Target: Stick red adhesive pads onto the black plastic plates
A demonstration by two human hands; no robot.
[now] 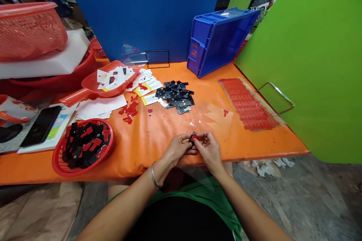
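Note:
Close to the table's front edge, my left hand (178,147) pinches a small flat black piece (191,143). My right hand (209,147) meets it from the other side, thumb and fingers closed on a small red piece (195,137) that lies against the black one. Fingers partly cover both. Beyond my hands is a heap of similar black pieces (177,96). Loose red T-shaped pieces (130,111) are scattered left of the heap. A red basket (111,139) at the left holds black pieces with red on them.
On the orange table (135,150), a red scoop (87,92) carries white and black scraps. A phone (42,125) lies at the left. A blue crate (198,52) stands on its side at the back. A sheet of red pieces (246,103) lies right, near a green panel (316,64).

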